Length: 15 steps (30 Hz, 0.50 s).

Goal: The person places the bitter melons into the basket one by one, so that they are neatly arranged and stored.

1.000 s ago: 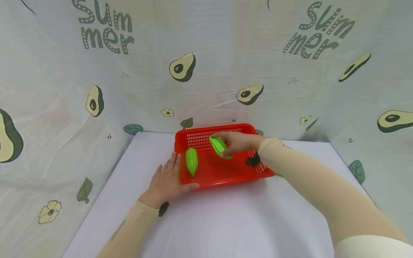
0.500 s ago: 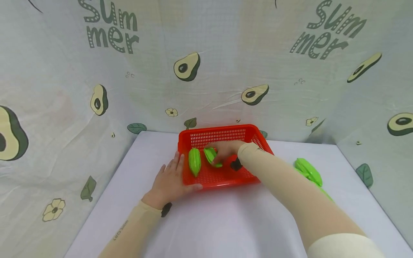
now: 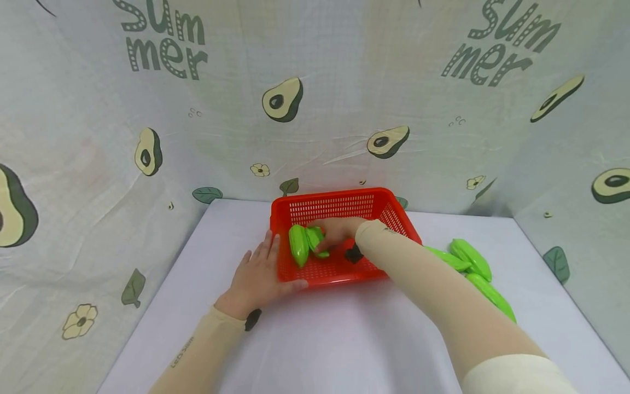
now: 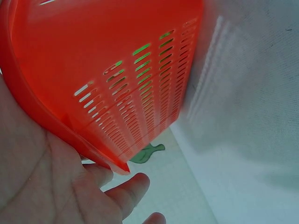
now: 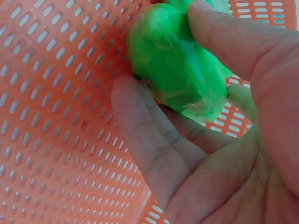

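In the head view a red perforated basket stands on the white table. My right hand is inside it, thumb and fingers around a green ridged star fruit. In the right wrist view that star fruit is close up, between thumb and fingers over the slotted floor. Right beside it, along the basket's left side, lies a second star fruit. My left hand rests at the basket's left front corner, fingers straight along the outside. Its palm lies by the rim in the left wrist view.
Several more green star fruits lie on the table right of the basket, partly behind my right sleeve. A cloth backdrop printed with avocados stands behind and at both sides.
My right hand has carried the star fruit down and left to the basket floor, beside the other one. Star fruits on the right came into sight. The left hand stays put.
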Available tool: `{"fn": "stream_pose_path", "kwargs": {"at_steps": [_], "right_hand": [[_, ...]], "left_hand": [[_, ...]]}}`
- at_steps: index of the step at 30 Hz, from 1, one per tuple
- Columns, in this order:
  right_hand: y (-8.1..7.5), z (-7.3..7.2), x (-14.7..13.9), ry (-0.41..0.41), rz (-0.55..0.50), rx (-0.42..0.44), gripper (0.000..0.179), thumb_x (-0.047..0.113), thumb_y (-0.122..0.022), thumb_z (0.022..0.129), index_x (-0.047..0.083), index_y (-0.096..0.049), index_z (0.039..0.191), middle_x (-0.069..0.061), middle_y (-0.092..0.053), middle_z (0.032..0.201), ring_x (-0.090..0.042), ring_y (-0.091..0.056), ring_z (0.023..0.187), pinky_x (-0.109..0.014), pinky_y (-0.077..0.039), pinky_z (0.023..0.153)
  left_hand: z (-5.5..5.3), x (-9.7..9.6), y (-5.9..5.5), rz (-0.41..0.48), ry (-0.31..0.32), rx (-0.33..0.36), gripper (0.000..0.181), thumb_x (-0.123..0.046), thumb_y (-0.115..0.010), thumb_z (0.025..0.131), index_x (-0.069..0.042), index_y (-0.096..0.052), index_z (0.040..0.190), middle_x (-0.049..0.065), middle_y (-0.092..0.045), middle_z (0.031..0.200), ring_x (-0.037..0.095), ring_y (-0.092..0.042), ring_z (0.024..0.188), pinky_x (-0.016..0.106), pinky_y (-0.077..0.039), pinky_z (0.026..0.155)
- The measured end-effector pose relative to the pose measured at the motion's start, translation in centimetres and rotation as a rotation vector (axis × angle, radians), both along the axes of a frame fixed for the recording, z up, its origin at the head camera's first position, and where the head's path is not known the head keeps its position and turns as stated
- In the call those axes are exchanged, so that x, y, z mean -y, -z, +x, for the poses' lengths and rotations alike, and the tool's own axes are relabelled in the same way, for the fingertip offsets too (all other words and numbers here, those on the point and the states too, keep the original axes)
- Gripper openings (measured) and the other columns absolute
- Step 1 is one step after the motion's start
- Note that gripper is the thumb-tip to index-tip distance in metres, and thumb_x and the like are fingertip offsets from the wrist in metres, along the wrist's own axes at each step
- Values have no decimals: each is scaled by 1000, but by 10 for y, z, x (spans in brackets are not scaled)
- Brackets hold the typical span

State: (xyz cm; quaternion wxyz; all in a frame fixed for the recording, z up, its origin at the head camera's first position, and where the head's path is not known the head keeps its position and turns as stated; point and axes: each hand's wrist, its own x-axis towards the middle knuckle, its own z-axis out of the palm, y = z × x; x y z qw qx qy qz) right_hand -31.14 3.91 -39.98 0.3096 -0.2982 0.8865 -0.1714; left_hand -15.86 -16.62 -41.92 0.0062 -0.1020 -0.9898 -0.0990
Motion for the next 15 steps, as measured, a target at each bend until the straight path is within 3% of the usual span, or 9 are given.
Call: {"fn": "stream_pose_path", "kwargs": {"at_steps": [15], "right_hand": [[5, 1, 8, 15, -38, 14, 86, 27, -78, 75, 20, -29, 145, -3, -49, 113, -19, -47, 100, -32, -42, 87]], "left_hand": [[-1, 0, 0, 9, -2, 5, 125, -91, -30, 59, -5, -9, 148, 12, -7, 153, 30, -15, 136, 58, -20, 103]]}}
